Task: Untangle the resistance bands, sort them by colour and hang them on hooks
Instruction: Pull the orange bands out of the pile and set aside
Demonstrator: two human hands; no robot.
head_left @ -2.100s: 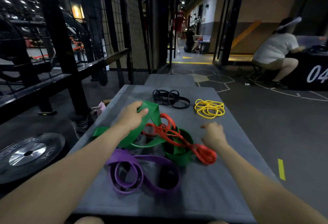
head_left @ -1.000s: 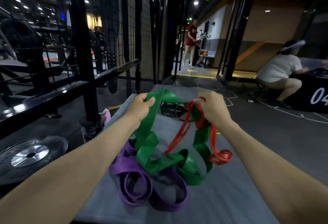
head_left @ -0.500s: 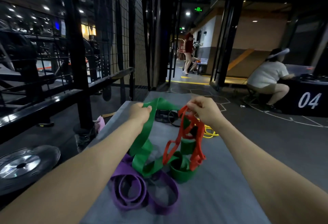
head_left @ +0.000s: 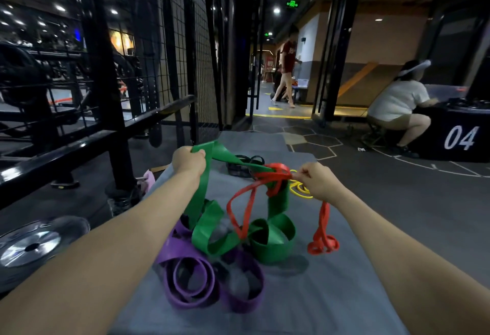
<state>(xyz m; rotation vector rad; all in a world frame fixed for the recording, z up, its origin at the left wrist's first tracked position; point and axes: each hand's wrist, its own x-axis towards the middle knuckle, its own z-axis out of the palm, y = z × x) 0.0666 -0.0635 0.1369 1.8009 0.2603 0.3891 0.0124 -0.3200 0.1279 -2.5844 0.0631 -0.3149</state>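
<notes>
A grey mat carries the tangle. The wide green band runs up from coils on the mat to the left hand, then stretches rightward, near level, to the right hand. Purple bands lie curled nearest. The thin red band knots around the green. Left fingers clench the green; right fingers pinch the red knot.
</notes>
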